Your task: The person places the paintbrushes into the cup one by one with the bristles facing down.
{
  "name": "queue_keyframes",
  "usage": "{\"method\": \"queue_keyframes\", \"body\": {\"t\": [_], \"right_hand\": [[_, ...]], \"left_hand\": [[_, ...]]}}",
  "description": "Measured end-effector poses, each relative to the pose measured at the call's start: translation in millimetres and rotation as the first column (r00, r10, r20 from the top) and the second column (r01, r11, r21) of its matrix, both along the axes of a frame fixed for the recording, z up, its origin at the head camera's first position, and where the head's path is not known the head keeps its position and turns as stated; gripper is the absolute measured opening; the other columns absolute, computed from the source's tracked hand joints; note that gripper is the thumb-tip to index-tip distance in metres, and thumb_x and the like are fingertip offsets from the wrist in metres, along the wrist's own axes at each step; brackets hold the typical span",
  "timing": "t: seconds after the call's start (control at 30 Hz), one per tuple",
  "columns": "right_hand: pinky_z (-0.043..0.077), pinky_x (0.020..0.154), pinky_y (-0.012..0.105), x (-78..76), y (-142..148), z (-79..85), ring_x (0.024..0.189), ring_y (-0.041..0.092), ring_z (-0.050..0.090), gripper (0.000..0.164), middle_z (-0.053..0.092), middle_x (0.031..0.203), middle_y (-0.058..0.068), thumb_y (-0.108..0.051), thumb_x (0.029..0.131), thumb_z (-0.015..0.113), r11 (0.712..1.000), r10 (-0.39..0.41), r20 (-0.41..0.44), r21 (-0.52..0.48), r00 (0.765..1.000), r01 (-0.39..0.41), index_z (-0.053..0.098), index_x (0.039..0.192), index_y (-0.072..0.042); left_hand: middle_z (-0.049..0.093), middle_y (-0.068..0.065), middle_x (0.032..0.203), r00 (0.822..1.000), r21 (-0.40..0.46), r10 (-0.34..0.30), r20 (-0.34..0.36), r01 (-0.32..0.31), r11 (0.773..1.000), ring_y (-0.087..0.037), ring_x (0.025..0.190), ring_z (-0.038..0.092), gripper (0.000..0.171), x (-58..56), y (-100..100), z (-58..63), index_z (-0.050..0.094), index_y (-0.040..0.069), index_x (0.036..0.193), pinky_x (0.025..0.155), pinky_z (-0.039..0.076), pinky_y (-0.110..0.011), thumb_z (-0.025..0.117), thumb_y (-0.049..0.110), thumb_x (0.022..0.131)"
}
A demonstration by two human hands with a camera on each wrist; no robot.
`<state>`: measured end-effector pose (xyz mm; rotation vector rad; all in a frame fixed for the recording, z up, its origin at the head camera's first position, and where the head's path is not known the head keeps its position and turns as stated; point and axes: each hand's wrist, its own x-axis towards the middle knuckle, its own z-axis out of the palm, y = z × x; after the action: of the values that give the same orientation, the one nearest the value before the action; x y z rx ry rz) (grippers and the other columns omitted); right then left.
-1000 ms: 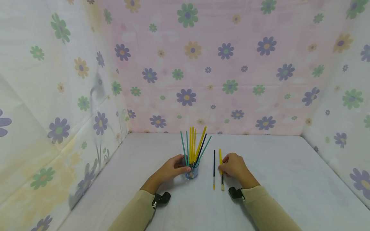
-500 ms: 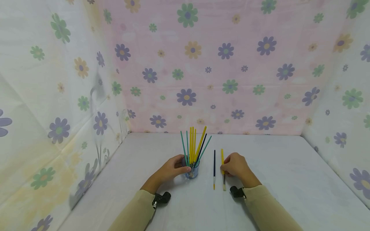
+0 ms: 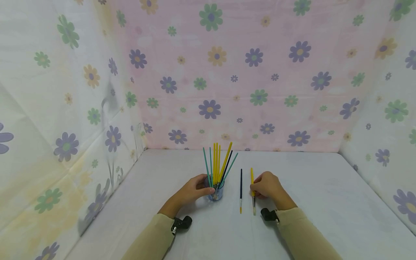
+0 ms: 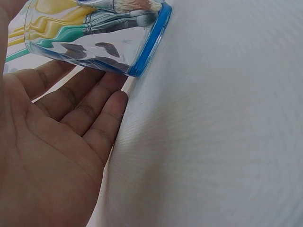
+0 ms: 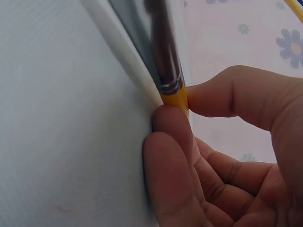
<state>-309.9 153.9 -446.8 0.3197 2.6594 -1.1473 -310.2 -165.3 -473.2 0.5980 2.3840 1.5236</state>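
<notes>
My left hand (image 3: 192, 190) holds a clear glass cup (image 3: 218, 196), its thumb on the near side. Several paintbrushes (image 3: 216, 164) with yellow, green and dark handles stand in the cup, bristles down. In the left wrist view the fingers (image 4: 75, 94) lie along the side of the cup (image 4: 111, 52), which has a blue base. My right hand (image 3: 269, 186) pinches a yellow-handled flat paintbrush (image 3: 252, 175) between thumb and fingers, bristle end toward me. The right wrist view shows the thumb against the yellow handle (image 5: 177, 98), just below the ferrule. Left of it lies a dark-handled paintbrush (image 3: 241, 184).
A white cloth covers the table (image 3: 302, 184). Flower-printed fabric hangs at the back (image 3: 227, 90) and along the left and right sides.
My right hand has moved slightly right with the yellow paintbrush, widening the gap to the dark one. The left hand and the cup have stayed in place.
</notes>
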Motion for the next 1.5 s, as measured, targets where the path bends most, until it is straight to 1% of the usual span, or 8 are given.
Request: {"method": "queue_keyframes", "body": {"t": [0.33,0.53,0.73,0.93,1.1,1.27,1.5], "right_hand": [[0.059,0.059,0.027,-3.1,3,-2.4,0.070,0.019,0.069,0.033,0.073,0.084,0.010,-0.019,0.087,0.079,0.999,-0.024,0.023,-0.047,0.999,0.025,0.064,0.110,0.000],[0.059,0.059,0.027,-4.3,5,-3.0,0.070,0.019,0.069,0.037,0.072,0.085,0.011,-0.021,0.089,0.077,0.998,-0.030,0.020,-0.061,0.999,0.032,0.063,0.115,0.001],[0.060,0.060,0.028,-3.6,5,-1.5,0.068,0.019,0.068,0.040,0.071,0.089,0.013,-0.022,0.091,0.073,0.995,-0.032,-0.016,-0.090,0.999,0.031,0.060,0.121,0.003],[0.061,0.062,0.029,-1.6,5,3.4,0.070,0.019,0.068,0.034,0.069,0.095,0.013,-0.023,0.092,0.068,0.992,-0.030,-0.048,-0.128,0.998,0.024,0.061,0.116,0.001],[0.062,0.062,0.031,-0.3,4,9.5,0.071,0.020,0.069,0.032,0.071,0.097,0.014,-0.027,0.096,0.061,0.982,-0.036,-0.069,-0.188,0.997,0.023,0.063,0.114,0.000],[0.062,0.063,0.031,1.5,2,16.9,0.070,0.021,0.070,0.033,0.071,0.099,0.015,-0.030,0.099,0.059,0.973,-0.047,-0.090,-0.228,0.995,0.026,0.064,0.113,-0.001],[0.064,0.069,0.031,2.2,1,24.0,0.077,0.020,0.071,0.035,0.072,0.100,0.016,-0.029,0.101,0.057,0.955,-0.063,-0.161,-0.296,0.985,0.013,0.064,0.117,0.001]], "left_hand": [[0.067,-0.005,0.131,1.000,-0.006,0.000,-0.004,0.000,1.000,-0.020,0.125,0.064,0.061,-1.1,-1,-1.4,0.054,0.010,0.145,0.112,0.050,-0.044,0.074,0.041,0.096],[0.067,-0.006,0.132,1.000,-0.007,-0.002,-0.006,0.002,1.000,-0.021,0.125,0.064,0.063,-2.3,-1,-2.4,0.053,0.009,0.146,0.112,0.050,-0.045,0.074,0.040,0.096],[0.067,-0.004,0.133,1.000,-0.016,-0.004,-0.010,0.003,1.000,-0.021,0.125,0.064,0.065,-3.3,-1,-2.6,0.052,0.009,0.147,0.112,0.050,-0.044,0.074,0.042,0.096],[0.067,-0.006,0.132,1.000,-0.018,0.000,-0.016,0.000,1.000,-0.021,0.124,0.064,0.063,-2.0,0,-2.1,0.052,0.008,0.146,0.111,0.051,-0.044,0.073,0.040,0.096],[0.067,-0.006,0.132,1.000,-0.016,0.008,-0.004,-0.009,1.000,-0.020,0.124,0.064,0.062,-0.5,0,-1.0,0.052,0.009,0.147,0.112,0.050,-0.044,0.073,0.039,0.097],[0.067,-0.006,0.132,1.000,-0.015,0.005,-0.005,-0.005,1.000,-0.020,0.124,0.064,0.063,-0.1,-1,-1.4,0.052,0.008,0.147,0.111,0.050,-0.045,0.073,0.039,0.097],[0.066,-0.006,0.133,1.000,-0.003,0.003,-0.004,-0.003,1.000,-0.021,0.124,0.064,0.066,-1.3,-1,-2.9,0.051,0.008,0.148,0.112,0.050,-0.045,0.074,0.042,0.095]]}}
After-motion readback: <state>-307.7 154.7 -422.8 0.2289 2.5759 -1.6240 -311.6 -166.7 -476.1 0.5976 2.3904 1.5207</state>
